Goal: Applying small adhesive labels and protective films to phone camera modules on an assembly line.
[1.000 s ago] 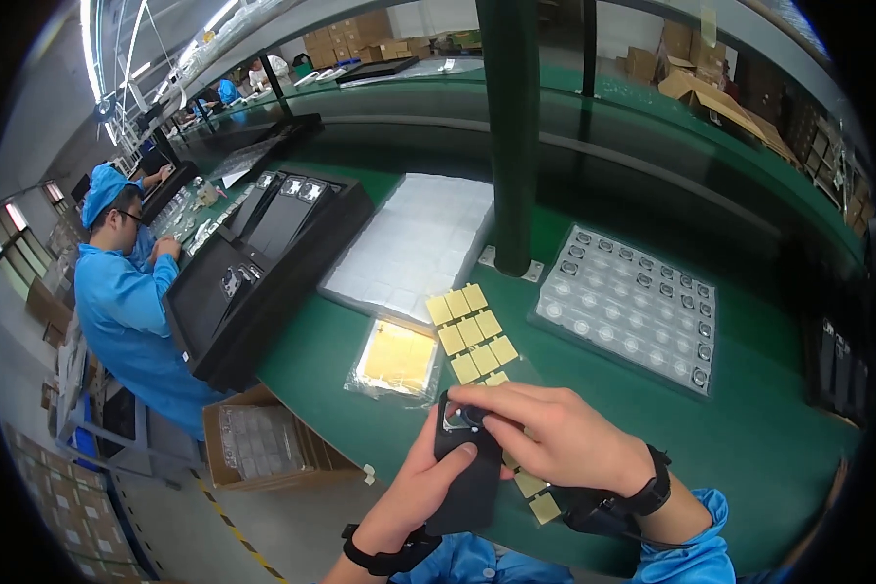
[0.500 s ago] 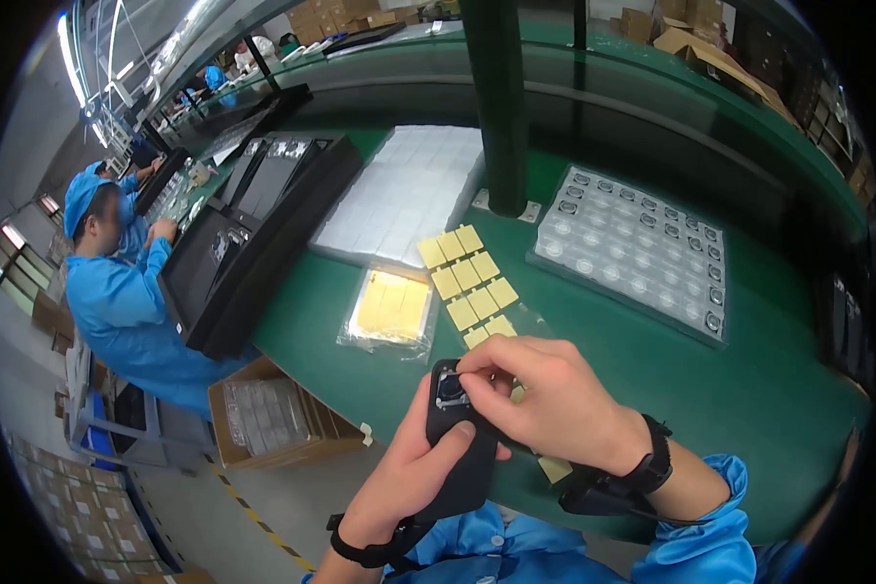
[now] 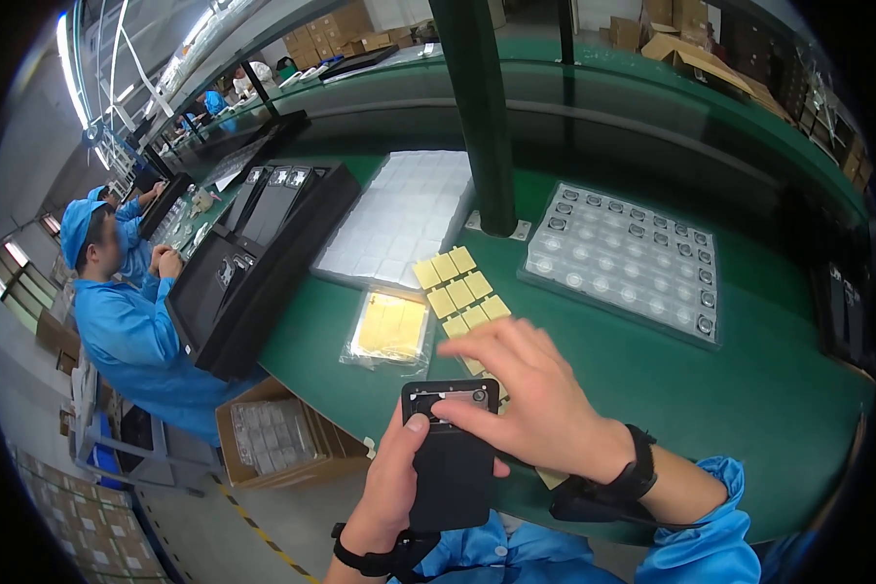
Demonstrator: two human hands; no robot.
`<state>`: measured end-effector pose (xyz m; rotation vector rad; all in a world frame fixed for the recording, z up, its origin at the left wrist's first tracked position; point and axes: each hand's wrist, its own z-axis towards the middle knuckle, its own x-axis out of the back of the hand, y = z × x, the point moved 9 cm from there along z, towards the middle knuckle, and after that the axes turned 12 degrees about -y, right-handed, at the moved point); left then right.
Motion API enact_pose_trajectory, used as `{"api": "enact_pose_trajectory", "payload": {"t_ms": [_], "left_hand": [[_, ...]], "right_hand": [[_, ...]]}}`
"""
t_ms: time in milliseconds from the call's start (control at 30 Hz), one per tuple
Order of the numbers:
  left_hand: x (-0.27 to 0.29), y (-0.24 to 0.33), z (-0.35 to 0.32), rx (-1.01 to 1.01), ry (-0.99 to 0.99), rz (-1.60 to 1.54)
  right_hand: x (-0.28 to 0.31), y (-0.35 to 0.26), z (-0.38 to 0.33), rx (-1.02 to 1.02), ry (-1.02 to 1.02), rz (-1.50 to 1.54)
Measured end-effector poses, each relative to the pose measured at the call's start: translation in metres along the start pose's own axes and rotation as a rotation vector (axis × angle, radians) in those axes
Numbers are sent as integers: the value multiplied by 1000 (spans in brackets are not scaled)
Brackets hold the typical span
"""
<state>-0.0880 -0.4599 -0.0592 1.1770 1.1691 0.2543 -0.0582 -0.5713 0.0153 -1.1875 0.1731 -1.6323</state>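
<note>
My left hand [image 3: 391,487] grips a black rectangular phone-back part [image 3: 450,457] from below, thumb near its top edge. My right hand [image 3: 526,389] reaches over from the right, with its fingertips pressing on the camera strip at the top of the part. Just beyond my hands lies a sheet of yellow square pads [image 3: 459,289] on the green bench [image 3: 652,389]. A clear bag of yellow pads [image 3: 391,327] lies to its left.
A clear tray of small round parts [image 3: 633,255] sits at the right. A white tray [image 3: 399,214] and black trays [image 3: 253,253] lie left of a green post [image 3: 477,117]. A co-worker in blue [image 3: 127,311] sits at the left. A cardboard box [image 3: 273,443] stands below the bench.
The black part has been brought lower and closer, with its face more plainly in view. My right fingers stay on its top edge.
</note>
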Motion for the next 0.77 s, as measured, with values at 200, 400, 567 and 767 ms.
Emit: {"api": "enact_pose_trajectory", "payload": {"t_ms": [200, 400, 567, 767], "left_hand": [[-15, 3, -2, 79, 5, 239], [-1, -27, 2, 116, 60, 127], [-8, -27, 6, 67, 57, 175], [5, -29, -7, 13, 191, 206]], "right_hand": [[-51, 31, -27, -502, -429, 937], [-62, 39, -48, -578, -386, 1015], [-57, 41, -49, -550, -345, 1004], [-50, 36, -47, -565, -426, 855]]}}
